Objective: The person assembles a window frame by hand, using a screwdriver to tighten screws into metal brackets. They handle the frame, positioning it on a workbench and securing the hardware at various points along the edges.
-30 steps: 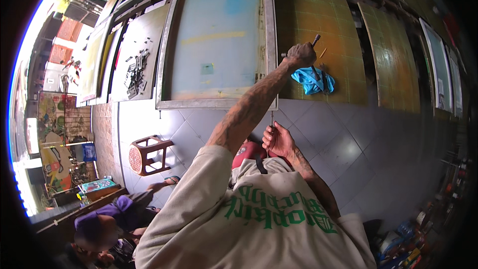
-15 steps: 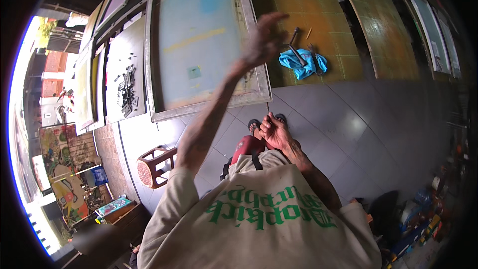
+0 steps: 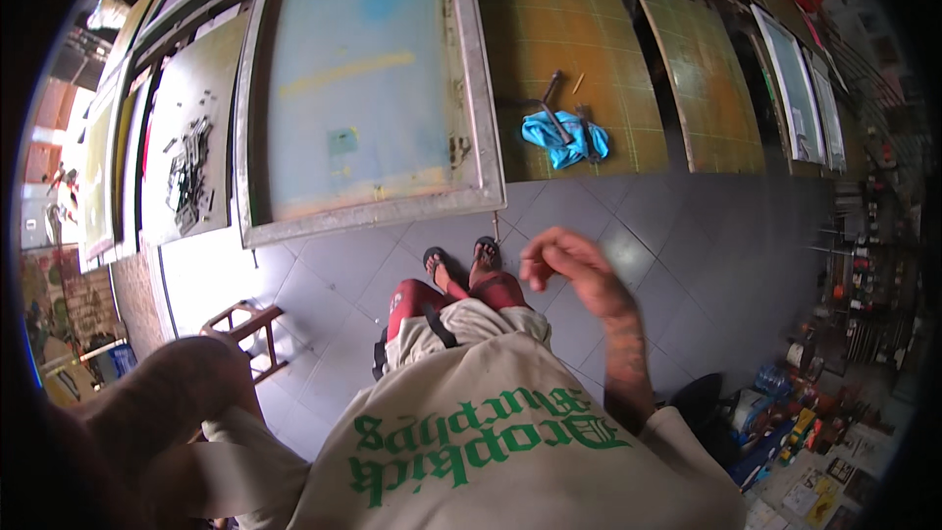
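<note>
My right hand [image 3: 577,265] hangs in the air over the tiled floor, right of my feet, with its fingers loosely bent and apart; I see nothing in it. Nearest to it is a thin rod or bolt [image 3: 496,227] below the front right corner of a large screen-printing frame [image 3: 373,223]. The frame has a metal border and a pale blue-grey mesh with a yellow streak. My left arm [image 3: 186,388] is bent at the lower left, and its hand does not show. Right of the frame, a dark-handled tool [image 3: 561,125] lies on a crumpled blue cloth [image 3: 569,152].
The cloth lies on a yellow-brown board [image 3: 599,29], with a similar board [image 3: 702,79] farther right. Small black pieces [image 3: 188,172] are heaped on a pale board at left. A brown stool [image 3: 263,334] stands near my left arm. Bottles and clutter [image 3: 775,402] are at lower right.
My left arm has swung back from over the frame to the lower left, taking its hand out of view. My right hand has left the rod at the frame's corner and moved right.
</note>
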A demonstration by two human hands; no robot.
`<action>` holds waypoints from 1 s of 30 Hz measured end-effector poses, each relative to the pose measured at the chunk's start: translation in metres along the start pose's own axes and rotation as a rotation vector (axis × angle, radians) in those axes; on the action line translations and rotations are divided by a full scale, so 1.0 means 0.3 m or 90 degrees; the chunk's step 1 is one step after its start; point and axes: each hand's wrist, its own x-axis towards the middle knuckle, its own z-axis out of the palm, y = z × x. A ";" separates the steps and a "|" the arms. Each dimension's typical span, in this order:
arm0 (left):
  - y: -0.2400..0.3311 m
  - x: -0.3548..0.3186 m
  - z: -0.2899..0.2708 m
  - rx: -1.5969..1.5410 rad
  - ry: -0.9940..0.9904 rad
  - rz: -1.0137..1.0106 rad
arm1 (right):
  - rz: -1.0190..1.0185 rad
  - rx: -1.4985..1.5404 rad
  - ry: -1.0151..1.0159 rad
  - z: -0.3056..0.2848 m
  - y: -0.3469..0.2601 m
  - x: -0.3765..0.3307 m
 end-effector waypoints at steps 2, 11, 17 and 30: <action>-0.007 -0.030 -0.033 0.025 -0.001 -0.027 | -0.212 -0.029 -0.026 0.080 -0.240 -0.056; -0.090 -0.157 -0.031 0.132 0.033 -0.159 | -0.529 0.279 -0.131 0.444 -0.794 -0.087; -0.137 -0.105 -0.003 0.141 0.037 -0.186 | -0.685 0.198 0.019 0.458 -0.808 0.010; -0.138 -0.048 -0.076 0.164 0.057 -0.216 | -0.647 0.052 0.118 0.312 -0.713 0.103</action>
